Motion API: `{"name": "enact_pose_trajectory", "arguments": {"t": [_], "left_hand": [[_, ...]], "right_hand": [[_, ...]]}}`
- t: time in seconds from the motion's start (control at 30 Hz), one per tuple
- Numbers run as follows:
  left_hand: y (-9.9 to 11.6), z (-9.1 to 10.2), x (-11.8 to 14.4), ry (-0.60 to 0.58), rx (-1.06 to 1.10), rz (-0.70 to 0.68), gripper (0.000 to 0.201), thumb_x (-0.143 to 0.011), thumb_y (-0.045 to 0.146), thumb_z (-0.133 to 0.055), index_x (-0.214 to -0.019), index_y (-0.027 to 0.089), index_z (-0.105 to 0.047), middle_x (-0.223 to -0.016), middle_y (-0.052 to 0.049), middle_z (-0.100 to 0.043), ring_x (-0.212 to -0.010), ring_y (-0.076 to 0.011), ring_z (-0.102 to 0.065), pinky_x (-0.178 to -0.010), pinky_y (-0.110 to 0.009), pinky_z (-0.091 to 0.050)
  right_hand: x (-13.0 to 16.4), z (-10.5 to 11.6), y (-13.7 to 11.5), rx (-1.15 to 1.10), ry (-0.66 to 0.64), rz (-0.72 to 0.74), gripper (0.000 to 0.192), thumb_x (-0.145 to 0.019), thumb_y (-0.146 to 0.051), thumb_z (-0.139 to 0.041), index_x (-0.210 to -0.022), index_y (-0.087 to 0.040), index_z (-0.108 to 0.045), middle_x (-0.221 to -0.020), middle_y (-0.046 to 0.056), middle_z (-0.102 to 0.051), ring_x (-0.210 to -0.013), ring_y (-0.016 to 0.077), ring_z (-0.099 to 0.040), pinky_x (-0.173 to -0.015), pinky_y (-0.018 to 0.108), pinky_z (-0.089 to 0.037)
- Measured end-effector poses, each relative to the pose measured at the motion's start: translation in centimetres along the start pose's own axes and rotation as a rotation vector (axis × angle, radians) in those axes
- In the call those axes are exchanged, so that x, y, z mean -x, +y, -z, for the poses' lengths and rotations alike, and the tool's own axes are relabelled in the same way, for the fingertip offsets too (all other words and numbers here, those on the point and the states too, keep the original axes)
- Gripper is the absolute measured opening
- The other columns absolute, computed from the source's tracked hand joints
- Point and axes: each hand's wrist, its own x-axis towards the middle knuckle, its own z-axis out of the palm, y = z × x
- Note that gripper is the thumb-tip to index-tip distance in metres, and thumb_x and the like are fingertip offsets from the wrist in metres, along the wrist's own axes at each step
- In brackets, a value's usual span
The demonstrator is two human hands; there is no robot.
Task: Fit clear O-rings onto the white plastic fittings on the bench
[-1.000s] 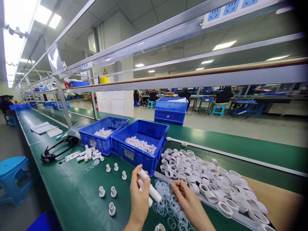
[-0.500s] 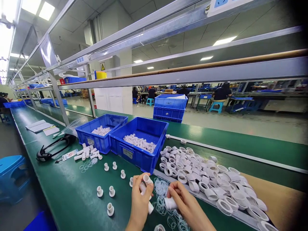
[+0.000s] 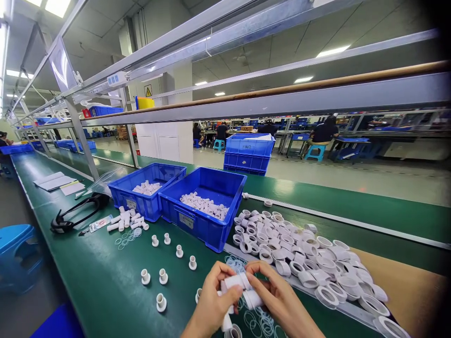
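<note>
My left hand [image 3: 211,303] grips several short white plastic tubes [image 3: 235,281] low in the middle of the view. My right hand [image 3: 278,295] meets it from the right and pinches a wider white plastic fitting [image 3: 252,298] just below the uppermost tube. Both hands hover above a scatter of clear rubber rings [image 3: 259,321] on the green bench. A heap of white plastic rings and caps [image 3: 299,256] lies just right of my hands.
Two blue bins [image 3: 202,220] [image 3: 148,199] with white parts stand behind my hands. Small white flanged pieces [image 3: 162,277] stand upright to the left, near loose tubes [image 3: 125,220]. A black headset [image 3: 75,213], papers and a blue stool [image 3: 17,253] are far left. People sit at distant benches.
My hands have come together: the left turned the tubes sideways and the right brought a white fitting up to them. The view has dipped slightly.
</note>
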Motion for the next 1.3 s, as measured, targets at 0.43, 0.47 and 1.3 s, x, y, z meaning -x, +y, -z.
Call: {"name": "enact_pose_trajectory", "arguments": {"t": [0.43, 0.47, 1.3], "left_hand": [[1.3, 0.1, 1.2, 0.013, -0.327, -0.028, 0.037, -0.080, 0.043, -0.065, -0.110, 0.022, -0.065, -0.098, -0.007, -0.064, -0.083, -0.0198, -0.056, -0.071, -0.025, -0.047], [1.3, 0.2, 1.2, 0.018, -0.317, -0.029, 0.040, -0.080, 0.043, -0.065, -0.115, 0.023, -0.064, -0.098, -0.007, -0.064, -0.083, -0.0203, -0.056, -0.072, -0.026, -0.048], [0.4, -0.3, 0.8, 0.019, -0.161, 0.002, 0.047, -0.082, 0.049, -0.065, -0.118, 0.018, -0.060, -0.091, -0.006, -0.062, -0.063, -0.0125, -0.053, -0.059, -0.024, -0.047]], "right_hand": [[0.3, 1.2, -0.9, 0.189, 0.003, 0.056, 0.034, -0.091, -0.057, -0.048, -0.085, -0.025, -0.056, -0.084, 0.001, -0.052, -0.065, 0.0150, -0.046, -0.056, 0.027, -0.037], [0.3, 1.4, -1.0, 0.190, 0.015, 0.058, 0.034, -0.092, -0.057, -0.047, -0.085, -0.025, -0.056, -0.084, 0.001, -0.051, -0.065, 0.0149, -0.045, -0.056, 0.027, -0.037], [1.0, 2.2, -0.9, 0.460, -0.131, 0.078, 0.031, -0.095, -0.050, -0.046, -0.083, -0.024, -0.058, -0.077, 0.000, -0.059, -0.067, 0.0159, -0.052, -0.061, 0.028, -0.038]]}}
